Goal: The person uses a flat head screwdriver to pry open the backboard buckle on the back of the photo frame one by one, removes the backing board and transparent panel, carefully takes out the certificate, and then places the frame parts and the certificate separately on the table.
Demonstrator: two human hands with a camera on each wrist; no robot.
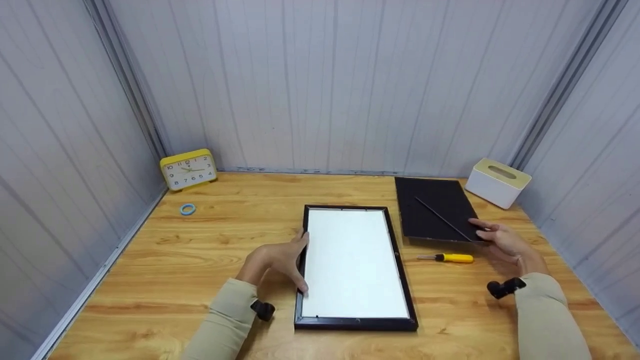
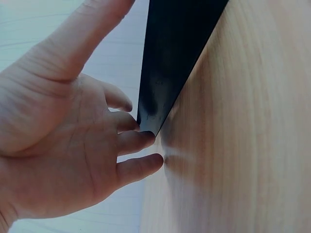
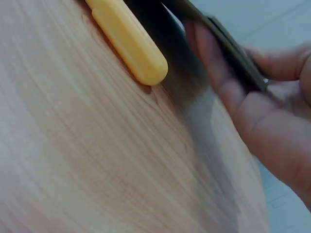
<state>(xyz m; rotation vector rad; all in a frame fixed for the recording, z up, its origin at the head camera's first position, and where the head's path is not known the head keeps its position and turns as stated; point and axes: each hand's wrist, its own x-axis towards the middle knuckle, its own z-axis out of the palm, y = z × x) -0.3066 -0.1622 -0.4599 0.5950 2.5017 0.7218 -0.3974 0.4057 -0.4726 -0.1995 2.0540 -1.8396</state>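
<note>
A black picture frame [image 1: 413, 320] lies in the middle of the table, a white sheet [image 1: 352, 265] filling its inside. My left hand [image 1: 284, 257] rests against the frame's left side, thumb over the border and fingers loosely extended. In the left wrist view the fingertips [image 2: 146, 141] touch the frame's black side [image 2: 165, 63]. To the right, my right hand [image 1: 505, 241] pinches the near right corner of a black backing board [image 1: 432, 220], which is slightly raised there. A thin dark strip [image 1: 440, 216] lies across the board. The right wrist view shows thumb and fingers on either side of the board's edge [image 3: 233, 48].
A yellow-handled screwdriver [image 1: 456, 258] lies just in front of the board. At the back right stands a white tissue box [image 1: 495, 187] with a wood-coloured lid. A yellow clock [image 1: 189, 170] and a blue ring [image 1: 187, 209] are at the back left. Panelled walls enclose the table [image 1: 200, 270].
</note>
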